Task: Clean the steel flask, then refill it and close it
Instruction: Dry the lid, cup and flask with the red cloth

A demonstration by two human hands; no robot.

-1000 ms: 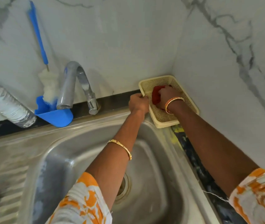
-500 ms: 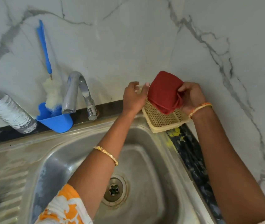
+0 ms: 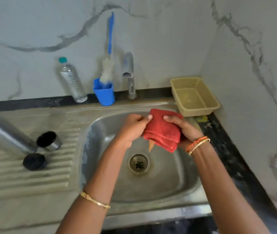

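Steel flask (image 3: 4,130) is lying left of the sink (image 3: 176,183); over the sink, I'm gripping a folded red cloth (image 3: 163,130) with left hand (image 3: 132,129) and right hand (image 3: 183,127).

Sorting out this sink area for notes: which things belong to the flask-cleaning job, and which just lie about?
Job: steel flask, its two caps, red cloth, bottle brush, water bottle, tap, sink.
Lying about: yellow basket, blue holder.
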